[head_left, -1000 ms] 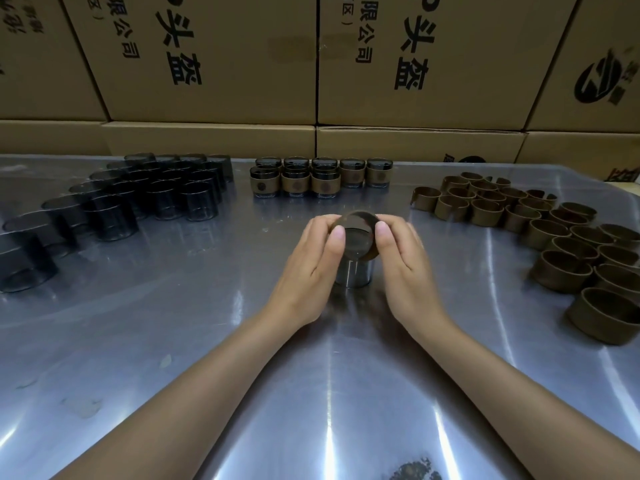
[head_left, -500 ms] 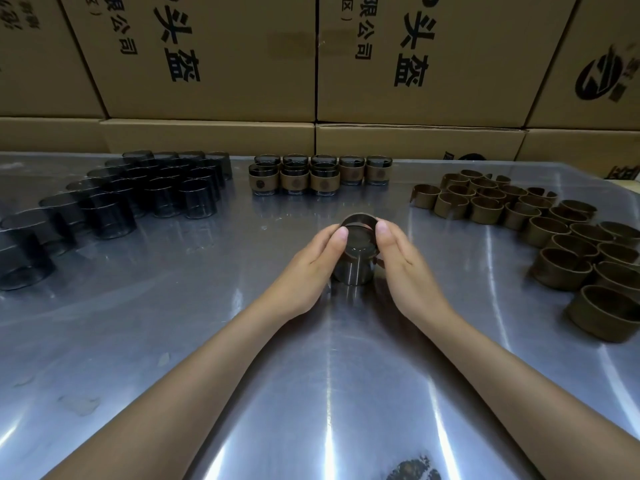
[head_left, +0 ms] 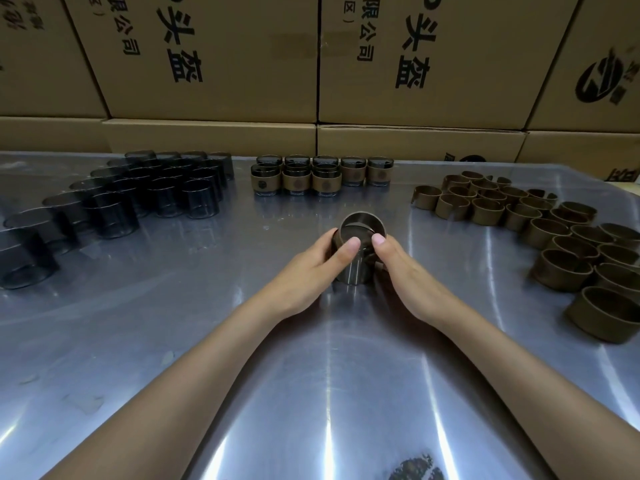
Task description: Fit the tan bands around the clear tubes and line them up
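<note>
Left hand point(head_left: 311, 268) and right hand point(head_left: 403, 268) grasp tube point(head_left: 353, 268) at frame centre, thumbs pressing band point(head_left: 362, 228) at its top. Tube upright on table point(head_left: 173, 341), axis vertical, opening up. Finished tubes point(head_left: 322, 174) beyond.

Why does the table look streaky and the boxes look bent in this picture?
Head view: the shiny metal table mirrors overhead light as bright streaks fanning toward the near edge; the wide-angle lens bows the cardboard boxes and stretches the tan bands near the edge; the clear tubes at left look dark and slightly soft.
</note>
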Motion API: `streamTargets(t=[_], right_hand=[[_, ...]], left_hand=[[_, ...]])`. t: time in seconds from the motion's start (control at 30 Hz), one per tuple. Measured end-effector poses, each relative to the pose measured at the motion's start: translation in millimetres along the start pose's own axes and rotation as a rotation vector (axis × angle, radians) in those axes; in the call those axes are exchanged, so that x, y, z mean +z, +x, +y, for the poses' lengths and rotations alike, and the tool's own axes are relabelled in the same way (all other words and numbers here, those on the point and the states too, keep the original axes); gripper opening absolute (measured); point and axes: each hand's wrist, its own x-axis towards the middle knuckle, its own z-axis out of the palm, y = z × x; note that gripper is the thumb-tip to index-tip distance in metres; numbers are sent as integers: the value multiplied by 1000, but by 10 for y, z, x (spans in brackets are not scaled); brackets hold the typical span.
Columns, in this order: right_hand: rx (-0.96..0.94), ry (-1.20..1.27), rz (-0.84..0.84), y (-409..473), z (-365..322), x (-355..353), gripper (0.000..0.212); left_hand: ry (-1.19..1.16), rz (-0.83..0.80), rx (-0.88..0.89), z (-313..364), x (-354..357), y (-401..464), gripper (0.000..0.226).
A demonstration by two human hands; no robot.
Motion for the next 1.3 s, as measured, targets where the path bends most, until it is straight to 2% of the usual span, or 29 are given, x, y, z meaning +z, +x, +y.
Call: streamTargets(t=[0.2,0.3,0.37,0.53,0.6,0.73,1.0,1.2,1.3], right_hand=[[5,-25,5,-15,-43,56,76],[18,63,32,-27,-64,76,65],[38,140,93,-32,-102,129,55],[51,408,163,-64,-214,265,50],[55,475,173,-89,-235,268,49],[41,544,186,-126,-240,254,51],[-4,551,225,-154,-273,248,68],[7,613,250,-162,-272,241,60],[27,687,271,-164,-282,234,49]], left_hand=[[-22,24,-4,40,44,-10,69],[-77,59,19,74,148,-12,67],[-179,99,-27,103,234,18,75],[-606,184,-107,155,385,56,96],[-678,194,-104,157,396,51,99],[-699,211,-84,165,386,53,93],[-742,242,-96,198,391,36,78],[-748,262,-140,216,379,37,74],[-751,270,-148,218,365,37,67]])
